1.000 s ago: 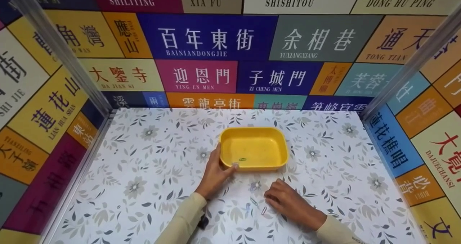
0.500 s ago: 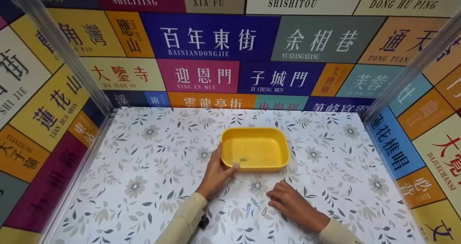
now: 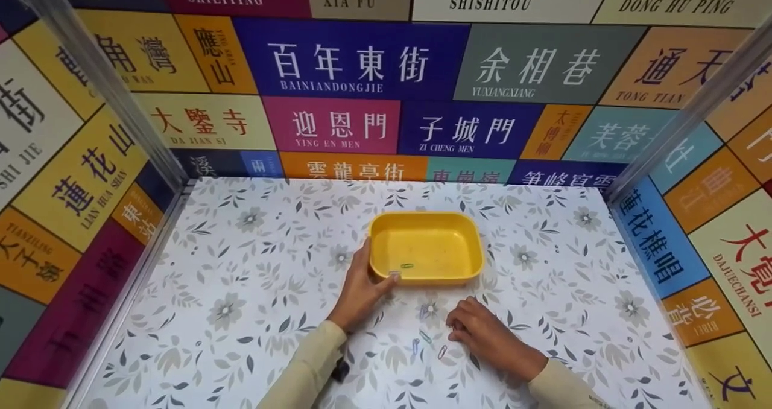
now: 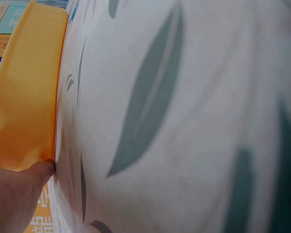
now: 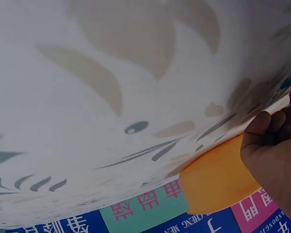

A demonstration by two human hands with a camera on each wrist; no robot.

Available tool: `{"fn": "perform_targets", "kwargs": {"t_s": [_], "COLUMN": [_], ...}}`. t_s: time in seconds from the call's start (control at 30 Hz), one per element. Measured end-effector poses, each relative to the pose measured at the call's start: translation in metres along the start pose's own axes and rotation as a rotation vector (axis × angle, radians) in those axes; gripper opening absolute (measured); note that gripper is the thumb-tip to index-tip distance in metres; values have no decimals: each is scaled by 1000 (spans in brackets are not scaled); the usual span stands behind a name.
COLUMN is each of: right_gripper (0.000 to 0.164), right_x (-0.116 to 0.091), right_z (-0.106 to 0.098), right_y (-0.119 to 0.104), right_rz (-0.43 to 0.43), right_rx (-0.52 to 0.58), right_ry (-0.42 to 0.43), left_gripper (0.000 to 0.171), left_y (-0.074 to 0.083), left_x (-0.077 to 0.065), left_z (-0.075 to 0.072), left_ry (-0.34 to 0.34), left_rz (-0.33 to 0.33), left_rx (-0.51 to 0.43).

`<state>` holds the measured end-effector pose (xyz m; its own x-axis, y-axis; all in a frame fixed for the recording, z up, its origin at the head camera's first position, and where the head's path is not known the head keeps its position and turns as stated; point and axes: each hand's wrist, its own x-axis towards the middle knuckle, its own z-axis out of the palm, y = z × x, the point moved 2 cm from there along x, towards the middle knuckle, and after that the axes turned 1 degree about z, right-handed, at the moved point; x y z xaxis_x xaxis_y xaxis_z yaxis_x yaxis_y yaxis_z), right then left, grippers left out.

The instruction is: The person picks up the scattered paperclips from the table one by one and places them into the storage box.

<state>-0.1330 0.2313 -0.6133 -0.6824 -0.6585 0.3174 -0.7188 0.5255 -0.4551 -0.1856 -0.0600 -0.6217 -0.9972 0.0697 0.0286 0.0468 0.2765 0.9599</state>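
My left hand [image 3: 360,292] grips the near left corner of a yellow plastic box [image 3: 425,281], its thumb at the front wall and its fingers along the left side. The left wrist view shows the thumb low against the yellow wall [image 4: 29,92]. A green paper clip [image 3: 407,266] and a pale clip [image 3: 394,274] lie inside the box. My right hand [image 3: 491,339], fingers curled, is just right of several loose paper clips: red [image 3: 442,351], green [image 3: 426,336], blue [image 3: 415,346] and purple [image 3: 424,312]. Nothing shows between its fingers, though their inner side is partly hidden.
A white cloth with grey leaves and flowers [image 3: 241,264] covers the table. Colourful sign-printed walls [image 3: 350,62] stand behind and at both sides, with clear corner posts [image 3: 114,89] at the back left and right. A dark wrist strap piece [image 3: 341,370] shows under the left sleeve.
My left hand keeps its hold on the box, and the loose clips stay put. The right hand has shifted only very slightly, its fingers still curled.
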Motion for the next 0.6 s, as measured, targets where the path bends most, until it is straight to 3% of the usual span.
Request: {"fn": "perform_targets", "kwargs": {"t_s": [0.33,0.6], "right_gripper": [28,21], "right_x": [-2,-7], "right_z": [0,1], "right_y": [5,5], "right_rz": [-9,-80], "right_rx": [-44,-102], "right_ry": [34,19], "left_gripper": [109,110], "left_y": [-1,-1], "left_x": [0,1], "left_z": [0,0], "left_ry": [4,4], "left_rz": [-8,-21], "left_rx": [-19,-13]}}
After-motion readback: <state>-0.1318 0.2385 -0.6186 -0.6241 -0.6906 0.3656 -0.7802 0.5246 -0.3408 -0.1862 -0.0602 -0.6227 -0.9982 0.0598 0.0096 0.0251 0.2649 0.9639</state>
